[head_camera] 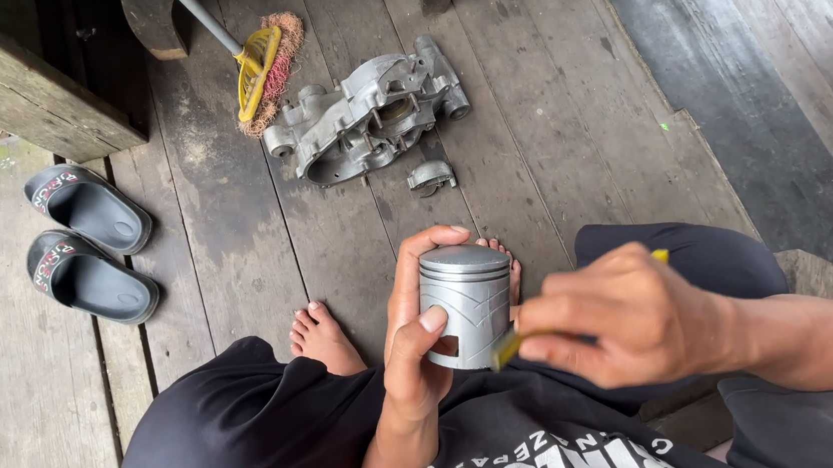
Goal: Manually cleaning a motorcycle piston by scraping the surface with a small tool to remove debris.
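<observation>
I hold the piston [466, 305] upright in my left hand [414, 340], crown up, over my lap. The thumb lies across the skirt just above the pin hole and the fingers wrap round the far side — a full, closed grip that keeps the grey cylinder from turning while the near face stays open to me. Held this high and close, the skirt sits right under my eyes.

My right hand [625, 318] is closed in a fist round a slim yellow tool [507, 350]; its tip touches the lower edge of the skirt, beside the pin hole, and the other end shows just past my knuckles. What kind of tool it is I cannot tell — most of it is hidden in the fist. The short hold near the tip looks suited to fine, steady work.

On the wooden floor [549, 142] ahead lies the engine crankcase half [366, 118], with a small metal part [431, 177] just beside it, both well apart from my bare foot [322, 339]. A broom [261, 62] rests beyond, and a pair of black sandals [88, 243] stands off to the left.
</observation>
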